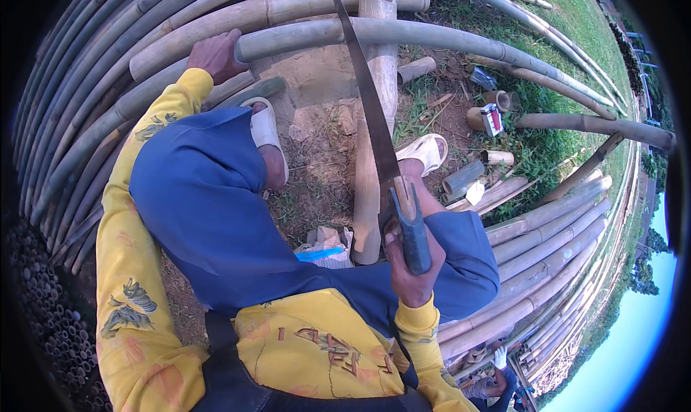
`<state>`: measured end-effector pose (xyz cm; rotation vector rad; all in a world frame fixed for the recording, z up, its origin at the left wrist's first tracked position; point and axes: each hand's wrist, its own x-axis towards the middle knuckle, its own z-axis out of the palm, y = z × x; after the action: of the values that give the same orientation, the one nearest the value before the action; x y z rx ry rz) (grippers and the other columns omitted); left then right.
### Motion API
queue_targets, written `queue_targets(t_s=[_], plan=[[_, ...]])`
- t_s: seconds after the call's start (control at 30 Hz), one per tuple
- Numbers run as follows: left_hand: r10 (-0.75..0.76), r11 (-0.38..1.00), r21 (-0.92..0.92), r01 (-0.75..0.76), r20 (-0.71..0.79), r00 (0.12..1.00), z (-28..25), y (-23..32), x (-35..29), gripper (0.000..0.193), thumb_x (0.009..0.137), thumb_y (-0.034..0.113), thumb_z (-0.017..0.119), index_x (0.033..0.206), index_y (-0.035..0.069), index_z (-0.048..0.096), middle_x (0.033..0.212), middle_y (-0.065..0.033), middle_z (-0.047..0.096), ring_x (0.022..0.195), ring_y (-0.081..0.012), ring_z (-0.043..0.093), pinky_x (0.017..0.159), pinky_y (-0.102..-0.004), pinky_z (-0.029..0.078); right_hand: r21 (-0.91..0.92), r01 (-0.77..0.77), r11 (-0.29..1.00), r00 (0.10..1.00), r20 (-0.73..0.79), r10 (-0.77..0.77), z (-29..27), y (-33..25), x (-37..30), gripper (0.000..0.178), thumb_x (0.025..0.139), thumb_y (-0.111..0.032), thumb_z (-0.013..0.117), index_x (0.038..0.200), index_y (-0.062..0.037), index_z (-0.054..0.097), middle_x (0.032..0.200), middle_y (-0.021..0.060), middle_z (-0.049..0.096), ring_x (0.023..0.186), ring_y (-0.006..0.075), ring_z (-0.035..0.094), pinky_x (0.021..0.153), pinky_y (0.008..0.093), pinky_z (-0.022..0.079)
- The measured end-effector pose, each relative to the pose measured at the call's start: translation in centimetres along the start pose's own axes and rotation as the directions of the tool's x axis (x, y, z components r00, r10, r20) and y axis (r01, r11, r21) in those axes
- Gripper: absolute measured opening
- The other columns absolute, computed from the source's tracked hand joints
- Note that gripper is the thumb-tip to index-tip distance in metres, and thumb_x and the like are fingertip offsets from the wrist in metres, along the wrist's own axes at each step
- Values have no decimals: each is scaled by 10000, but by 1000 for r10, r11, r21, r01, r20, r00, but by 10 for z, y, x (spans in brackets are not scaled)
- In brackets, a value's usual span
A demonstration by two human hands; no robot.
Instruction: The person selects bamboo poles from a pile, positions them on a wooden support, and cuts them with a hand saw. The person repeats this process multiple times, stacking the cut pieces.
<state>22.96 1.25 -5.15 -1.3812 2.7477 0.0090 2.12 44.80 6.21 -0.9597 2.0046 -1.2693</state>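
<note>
My right hand (414,272) is closed round the dark handle of a hand saw (371,110). Its long toothed blade points away from me, and near its tip it crosses over a bamboo pole (446,39). Whether the teeth touch the pole I cannot tell. Under that pole, a thick bamboo post (374,74) lies lengthwise between my feet. At the pole's left end, my left hand (217,56) grips with curled fingers; its palm is hidden.
Long bamboo poles (93,74) are stacked at the left, with more poles (533,261) at the right. Short bamboo offcuts (464,178) and a small red-and-white pack (492,119) sit by the grass. Another person (497,376) with a white glove is at the lower right.
</note>
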Motion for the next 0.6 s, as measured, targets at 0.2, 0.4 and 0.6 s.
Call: queue_targets(t_s=[0.2, 0.4, 0.6], plan=[[33, 999, -11, -34, -103, 994, 5, 9, 5, 556, 767, 410, 766, 1177, 88, 574, 1054, -180, 712, 980, -380, 697, 859, -488, 555, 62, 36, 997, 999, -11, -35, 25, 48, 58, 215, 875, 1, 704, 1080, 41, 656, 844, 67, 675, 746, 113, 620, 705, 279, 503], [8, 1000, -24, -10, -68, 998, 5, 3, -8, 552, 763, 390, 774, 1184, 98, 569, 1047, -161, 715, 981, -376, 698, 866, -486, 555, 56, 72, 996, 996, 46, -74, 22, 37, 44, 299, 839, 31, 709, 1136, 22, 672, 903, 80, 703, 765, 162, 644, 742, 267, 504], [23, 998, -52, -26, -43, 999, 3, 10, -2, 587, 749, 398, 786, 1201, 98, 563, 1095, -163, 712, 1015, -371, 688, 888, -472, 551, 58, 85, 995, 996, 26, -87, 51, 33, 101, 214, 853, 12, 712, 1062, 31, 669, 815, 52, 665, 722, 132, 611, 710, 264, 494]])
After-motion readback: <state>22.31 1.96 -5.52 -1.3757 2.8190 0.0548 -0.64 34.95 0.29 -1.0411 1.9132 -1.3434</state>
